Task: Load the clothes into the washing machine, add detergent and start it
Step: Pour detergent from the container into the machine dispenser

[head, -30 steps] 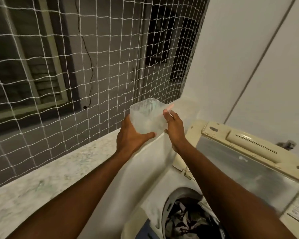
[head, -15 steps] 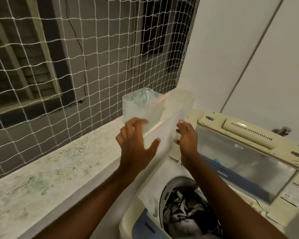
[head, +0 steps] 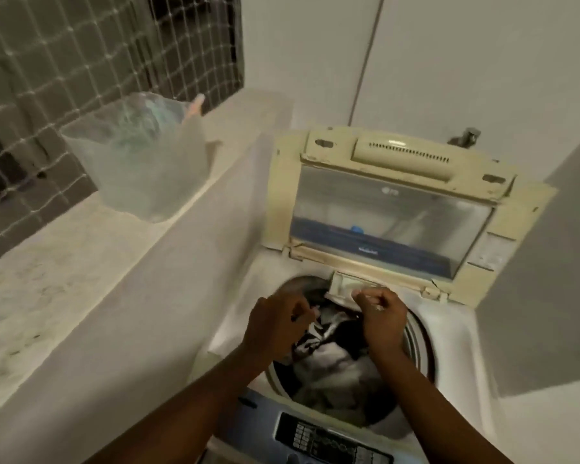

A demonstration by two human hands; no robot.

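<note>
The top-loading washing machine (head: 449, 333) stands with its lid (head: 392, 216) raised upright. Dark and pale clothes (head: 332, 360) fill the drum. Both hands hover over the back of the drum. My left hand (head: 275, 326) has its fingers curled in a pinch, and so does my right hand (head: 382, 316). The right fingertips sit by a small cream drawer (head: 344, 286) at the drum's back rim. Blur hides whether either hand holds something. A clear plastic container (head: 141, 162) stands on the ledge to the left, apart from both hands.
A speckled stone ledge (head: 47, 272) runs along the left, with white netting (head: 81, 45) above it. The control panel (head: 329, 440) lies at the machine's near edge. A tap (head: 466, 135) sticks out of the white wall behind the lid.
Both hands let go of the clear container, which stays on the ledge. They dropped down and right to the drum opening, and my view tilted down to the machine.
</note>
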